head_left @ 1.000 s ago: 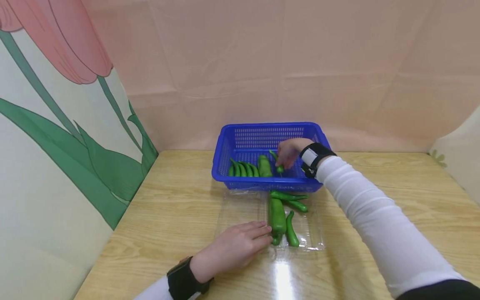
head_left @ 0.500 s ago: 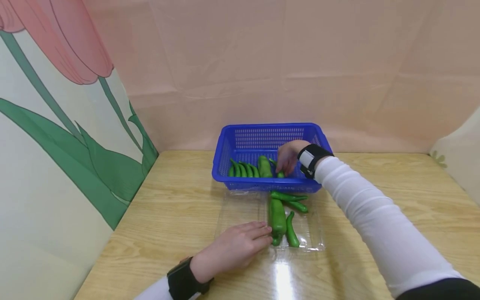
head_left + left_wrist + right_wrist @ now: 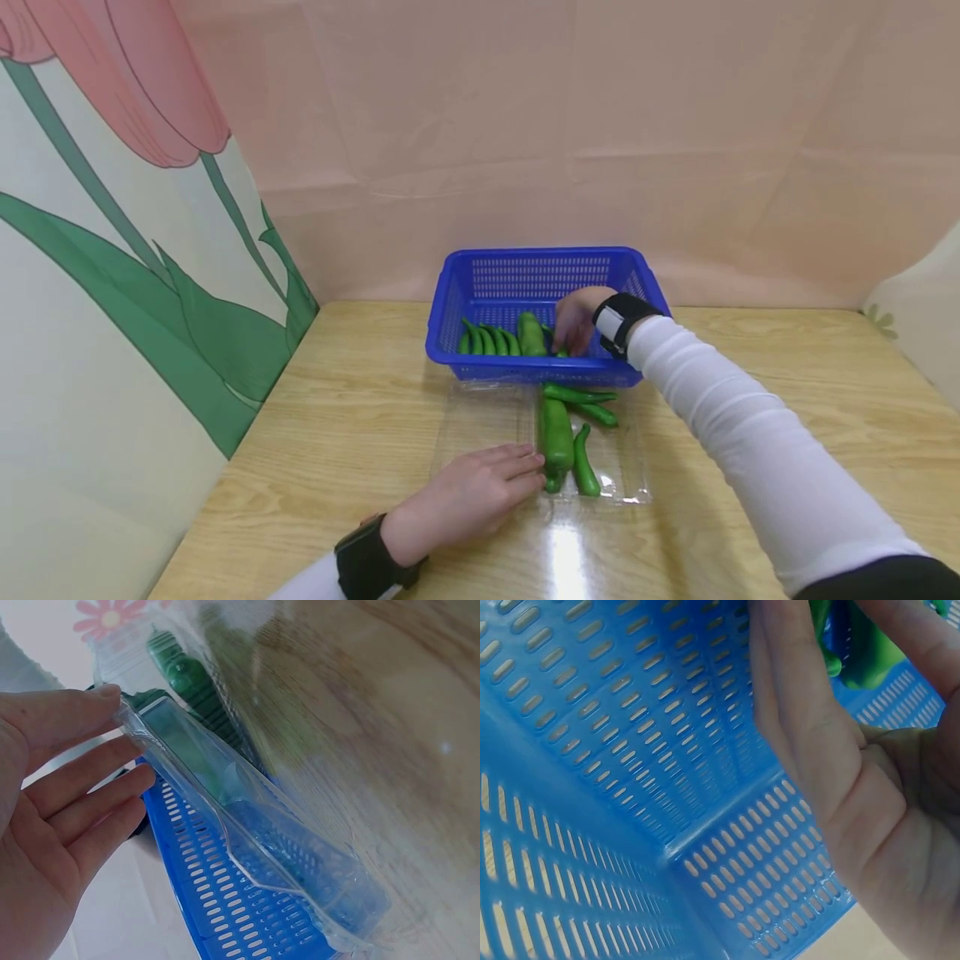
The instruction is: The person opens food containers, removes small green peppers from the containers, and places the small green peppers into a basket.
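Note:
My right hand (image 3: 576, 321) reaches down into the blue plastic basket (image 3: 442, 347), its fingers around a small green chili pepper (image 3: 561, 353) that they mostly hide. Left of it in the basket lie a thicker green pepper (image 3: 532, 335) and a row of several slim green chilies (image 3: 490, 340). In the right wrist view, green shows between the thumb and fingers (image 3: 799, 697). My left hand (image 3: 480, 496) holds the near edge of a clear plastic box (image 3: 225, 817), thumb on one side of the rim. On the plastic lie a big green pepper (image 3: 557, 437) and a few chilies (image 3: 585, 462).
Basket and plastic box stand close together on a wooden table (image 3: 360, 400), the basket behind. A pink cloth backdrop (image 3: 450, 150) rises behind the table, with a tulip-printed panel (image 3: 112, 250) at the left.
My right hand has moved slightly lower in the basket, bringing the chili down next to the thicker pepper. The left hand stays in place.

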Demonstrator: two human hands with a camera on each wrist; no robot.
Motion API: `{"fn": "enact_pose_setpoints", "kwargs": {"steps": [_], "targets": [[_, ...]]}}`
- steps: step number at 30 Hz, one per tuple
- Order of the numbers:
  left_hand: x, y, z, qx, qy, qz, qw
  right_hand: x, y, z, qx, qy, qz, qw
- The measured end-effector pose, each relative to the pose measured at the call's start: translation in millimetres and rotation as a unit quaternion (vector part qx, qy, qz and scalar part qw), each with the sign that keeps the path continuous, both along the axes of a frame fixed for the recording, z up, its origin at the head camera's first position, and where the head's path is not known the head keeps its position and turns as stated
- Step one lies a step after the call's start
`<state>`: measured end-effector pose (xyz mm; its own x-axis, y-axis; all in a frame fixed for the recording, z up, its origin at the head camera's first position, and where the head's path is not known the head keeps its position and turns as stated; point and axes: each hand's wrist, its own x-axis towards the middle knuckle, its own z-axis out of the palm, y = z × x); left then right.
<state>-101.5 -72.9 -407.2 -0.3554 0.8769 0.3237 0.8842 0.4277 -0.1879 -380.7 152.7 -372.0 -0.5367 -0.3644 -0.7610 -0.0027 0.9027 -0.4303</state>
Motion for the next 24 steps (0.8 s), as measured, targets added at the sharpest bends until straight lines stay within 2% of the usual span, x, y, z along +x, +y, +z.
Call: {"fn": "enact_pose_setpoints", "kwargs": {"steps": [7, 12, 19, 24], "targets": [[-0.5, -0.5, -0.8, 0.003, 0.001, 0.0, 1.0, 3.8, -0.9, 1.7, -0.015, 0.009, 0.007, 1.0], [-0.7, -0.8, -1.5, 0.002, 0.0, 0.002, 1.0, 0.7, -1.3, -1.9, -0.025, 0.008, 0.0, 1.0], [-1.1, -0.7, -1.6, 0.003, 0.0, 0.001, 1.0, -1.0, -1.7, -1.7, -0.022, 0.014, 0.012, 1.0], [-0.9, -1.0, -0.2, 0.003, 0.002, -0.001, 1.0, 1.7, -2.9, 1.0, -0.042, 0.001, -0.004, 0.999]]}}
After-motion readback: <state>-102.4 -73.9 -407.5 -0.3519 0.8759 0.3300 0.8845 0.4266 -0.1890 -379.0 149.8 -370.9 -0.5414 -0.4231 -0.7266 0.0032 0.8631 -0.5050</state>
